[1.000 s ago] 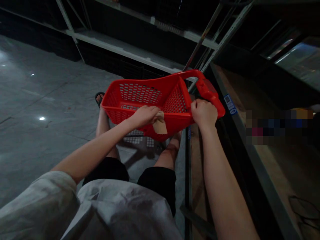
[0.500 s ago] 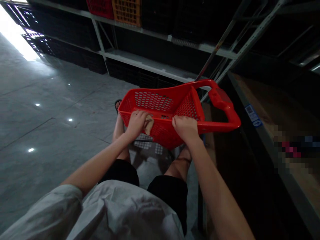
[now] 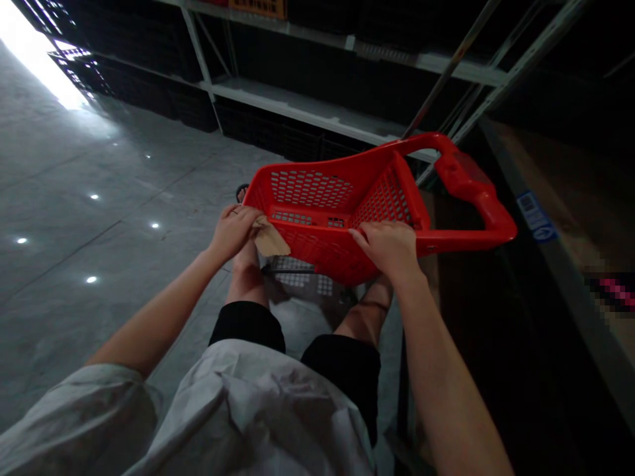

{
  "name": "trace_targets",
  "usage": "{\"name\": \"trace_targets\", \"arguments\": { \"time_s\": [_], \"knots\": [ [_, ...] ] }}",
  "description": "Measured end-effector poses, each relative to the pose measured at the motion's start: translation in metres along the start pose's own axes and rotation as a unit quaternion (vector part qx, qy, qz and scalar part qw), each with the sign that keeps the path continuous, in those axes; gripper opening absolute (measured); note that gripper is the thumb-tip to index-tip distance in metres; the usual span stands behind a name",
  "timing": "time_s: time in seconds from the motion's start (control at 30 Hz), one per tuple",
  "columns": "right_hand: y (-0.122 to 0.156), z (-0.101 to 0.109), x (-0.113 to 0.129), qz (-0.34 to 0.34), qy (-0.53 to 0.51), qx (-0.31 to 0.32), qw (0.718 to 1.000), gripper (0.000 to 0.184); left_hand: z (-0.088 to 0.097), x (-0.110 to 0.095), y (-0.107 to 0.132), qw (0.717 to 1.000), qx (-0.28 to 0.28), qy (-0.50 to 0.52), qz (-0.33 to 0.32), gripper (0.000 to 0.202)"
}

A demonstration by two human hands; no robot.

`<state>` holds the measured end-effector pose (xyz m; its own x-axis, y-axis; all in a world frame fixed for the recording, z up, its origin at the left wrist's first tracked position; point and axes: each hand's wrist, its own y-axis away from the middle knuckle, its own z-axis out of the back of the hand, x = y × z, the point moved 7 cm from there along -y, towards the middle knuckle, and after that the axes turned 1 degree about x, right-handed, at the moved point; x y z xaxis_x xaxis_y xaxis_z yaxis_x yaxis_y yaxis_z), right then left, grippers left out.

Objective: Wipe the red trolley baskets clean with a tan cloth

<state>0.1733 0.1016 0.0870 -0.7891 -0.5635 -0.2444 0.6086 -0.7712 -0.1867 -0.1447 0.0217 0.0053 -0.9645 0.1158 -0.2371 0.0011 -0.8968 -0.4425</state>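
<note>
A red plastic shopping cart [image 3: 317, 228] with perforated basket walls stands between my legs, its handle to the right. My left hand [image 3: 235, 230] is at the left end of the near rim, fingers closed on a beige cloth [image 3: 269, 239] that hangs against the outside of the wall. My right hand [image 3: 389, 244] grips the near rim close to the handle end, fingers over the edge and thumb along it. Only the cart's lower grey rack [image 3: 297, 272] shows below the basket; the rest of the frame is hidden.
Behind the cart runs a white metal shelf [image 3: 297, 106] with dark crates and an orange crate [image 3: 258, 6]. A rusty pole [image 3: 446, 73] leans there. To the right is a dark-edged wooden bench [image 3: 520, 172] with a blue label [image 3: 537, 217]. Grey concrete floor [image 3: 99, 264] lies left.
My left hand has slid left along the near rim with the cloth, toward the cart's end corner. The right hand keeps its hold on the rim. The view has shifted slightly.
</note>
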Motion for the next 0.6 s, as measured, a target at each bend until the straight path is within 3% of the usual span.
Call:
{"name": "trace_targets", "arguments": {
  "time_s": [0.07,0.13,0.23,0.33,0.4,0.47,0.53,0.6],
  "knots": [
    [-0.002,0.0,0.003,0.012,-0.001,-0.003,1.0,0.046,0.007,0.025,0.009,0.996,-0.024,0.074,0.035,0.041],
    [-0.005,0.002,0.009,0.019,-0.003,-0.005,1.0,0.042,0.004,0.03,0.017,0.983,-0.085,0.147,0.073,0.049],
    [-0.013,0.003,0.033,0.046,-0.006,-0.002,0.999,0.034,-0.019,0.015,0.027,0.928,-0.238,0.225,0.175,0.063],
    [-0.019,-0.001,0.059,0.061,-0.004,0.002,0.998,0.03,-0.059,-0.013,0.036,0.865,-0.327,0.272,0.266,0.069],
    [-0.022,-0.005,0.069,0.055,-0.002,-0.006,0.998,0.029,-0.085,-0.027,0.045,0.824,-0.346,0.31,0.324,0.065],
    [-0.024,-0.009,0.074,0.051,-0.003,-0.02,0.998,0.027,-0.1,-0.034,0.053,0.8,-0.342,0.338,0.358,0.06],
    [-0.024,-0.012,0.073,0.05,-0.004,-0.034,0.998,0.025,-0.103,-0.035,0.057,0.797,-0.33,0.352,0.364,0.054],
    [-0.025,-0.013,0.071,0.048,-0.006,-0.041,0.998,0.023,-0.094,-0.032,0.053,0.8,-0.322,0.364,0.351,0.049]
  ]
}}
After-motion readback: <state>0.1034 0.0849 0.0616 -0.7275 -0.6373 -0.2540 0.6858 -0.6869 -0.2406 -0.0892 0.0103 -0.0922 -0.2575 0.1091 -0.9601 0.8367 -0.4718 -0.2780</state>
